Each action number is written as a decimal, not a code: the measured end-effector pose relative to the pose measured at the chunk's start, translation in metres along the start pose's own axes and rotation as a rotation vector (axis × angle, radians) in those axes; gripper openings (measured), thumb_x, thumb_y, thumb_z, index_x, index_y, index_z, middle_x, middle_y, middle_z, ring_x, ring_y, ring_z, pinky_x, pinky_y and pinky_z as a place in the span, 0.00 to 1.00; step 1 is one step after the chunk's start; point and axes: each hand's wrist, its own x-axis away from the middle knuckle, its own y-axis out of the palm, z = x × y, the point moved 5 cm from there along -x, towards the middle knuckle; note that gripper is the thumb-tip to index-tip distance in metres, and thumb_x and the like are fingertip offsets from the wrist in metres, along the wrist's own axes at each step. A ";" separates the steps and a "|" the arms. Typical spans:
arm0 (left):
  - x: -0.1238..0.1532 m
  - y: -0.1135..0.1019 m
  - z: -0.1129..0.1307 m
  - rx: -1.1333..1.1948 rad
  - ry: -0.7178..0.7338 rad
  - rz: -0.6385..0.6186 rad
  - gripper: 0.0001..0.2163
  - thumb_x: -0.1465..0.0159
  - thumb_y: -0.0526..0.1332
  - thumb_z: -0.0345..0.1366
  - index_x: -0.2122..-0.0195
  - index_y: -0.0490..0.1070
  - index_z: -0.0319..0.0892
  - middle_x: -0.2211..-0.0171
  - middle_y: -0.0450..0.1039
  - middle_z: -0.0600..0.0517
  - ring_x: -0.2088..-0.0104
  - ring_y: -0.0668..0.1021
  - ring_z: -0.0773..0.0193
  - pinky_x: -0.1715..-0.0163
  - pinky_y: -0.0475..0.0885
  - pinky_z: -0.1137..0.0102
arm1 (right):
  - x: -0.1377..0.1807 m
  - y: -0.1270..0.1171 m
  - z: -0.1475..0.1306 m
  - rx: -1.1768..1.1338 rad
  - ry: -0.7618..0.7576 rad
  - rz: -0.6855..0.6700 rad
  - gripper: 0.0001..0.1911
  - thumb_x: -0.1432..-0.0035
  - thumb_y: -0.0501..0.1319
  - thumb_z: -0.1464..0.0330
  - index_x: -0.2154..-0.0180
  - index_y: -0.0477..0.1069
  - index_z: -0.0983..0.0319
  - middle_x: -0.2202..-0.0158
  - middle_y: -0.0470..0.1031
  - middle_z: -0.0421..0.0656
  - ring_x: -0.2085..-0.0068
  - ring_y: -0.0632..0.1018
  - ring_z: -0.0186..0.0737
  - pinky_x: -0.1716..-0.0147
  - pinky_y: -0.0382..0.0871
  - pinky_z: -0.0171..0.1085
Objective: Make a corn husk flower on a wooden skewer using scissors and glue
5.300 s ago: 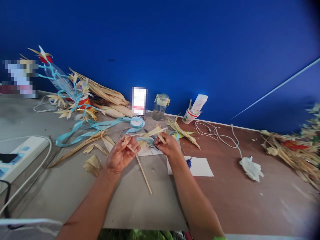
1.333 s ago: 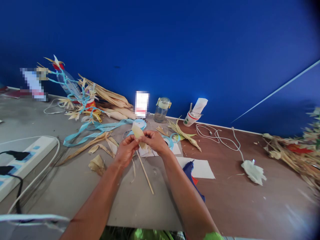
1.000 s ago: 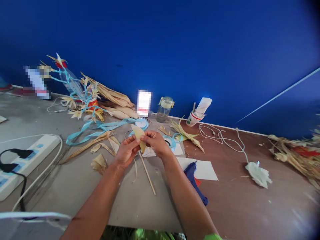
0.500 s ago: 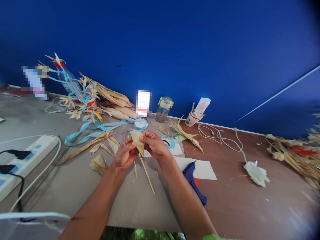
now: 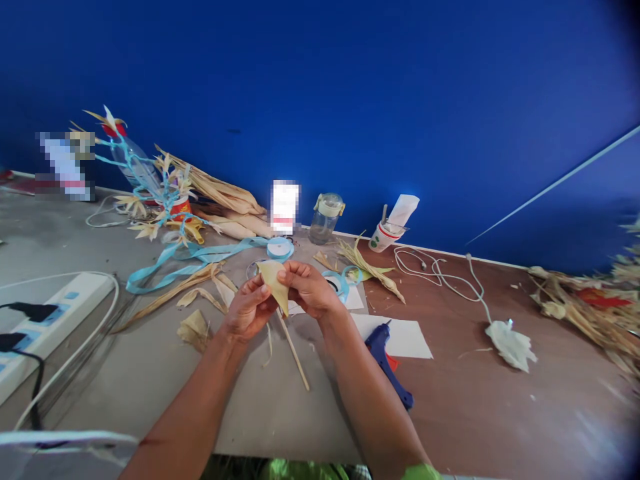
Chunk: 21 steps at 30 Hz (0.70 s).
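Observation:
Between my two hands is a small pale piece of corn husk [image 5: 276, 283], folded or cupped and tapering to a point at the bottom. My left hand [image 5: 249, 305] pinches its left edge with the thumb on top. My right hand [image 5: 306, 288] grips its upper right side between thumb and fingers. Just below the husk a thin wooden stick [image 5: 295, 353] slants down towards me; whether it touches the husk I cannot tell. Another cut husk piece [image 5: 194, 329] lies left of my left wrist. A blue glue gun [image 5: 386, 363] rests beside my right forearm.
Light-blue ribbon [image 5: 165, 267] and its spool [image 5: 280, 249] lie behind my hands, with dried husks [image 5: 215, 193] at the wall. A glass jar [image 5: 327, 219] and a paper cup [image 5: 384, 236] stand at the back. A power strip [image 5: 55, 327] sits left, a white cable [image 5: 460, 287] right.
The view has shifted very slightly. My hands keep their hold on the husk, which looks a little more rounded and opened out than before.

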 end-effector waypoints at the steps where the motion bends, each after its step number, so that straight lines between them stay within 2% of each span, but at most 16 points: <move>1: 0.000 0.000 0.000 0.002 -0.003 0.000 0.16 0.57 0.73 0.33 0.66 0.76 0.39 0.81 0.67 0.58 0.84 0.63 0.77 0.82 0.66 0.80 | 0.000 0.000 0.000 0.004 0.003 0.000 0.21 0.65 0.73 0.59 0.78 0.65 0.64 0.82 0.67 0.33 0.81 0.67 0.26 0.80 0.62 0.28; 10: 0.001 0.010 0.002 0.004 -0.013 -0.022 0.12 0.56 0.73 0.33 0.70 0.74 0.39 0.85 0.59 0.60 0.85 0.58 0.78 0.83 0.64 0.80 | 0.002 -0.002 -0.003 0.021 0.005 0.007 0.21 0.65 0.73 0.59 0.79 0.64 0.63 0.82 0.67 0.33 0.80 0.67 0.27 0.79 0.63 0.28; 21: 0.003 0.006 0.001 -0.032 -0.006 -0.015 0.14 0.56 0.72 0.34 0.69 0.73 0.38 0.83 0.61 0.60 0.85 0.55 0.80 0.83 0.63 0.80 | 0.002 -0.001 0.001 -0.050 0.041 0.005 0.20 0.66 0.74 0.61 0.80 0.64 0.64 0.83 0.66 0.33 0.81 0.65 0.25 0.81 0.58 0.27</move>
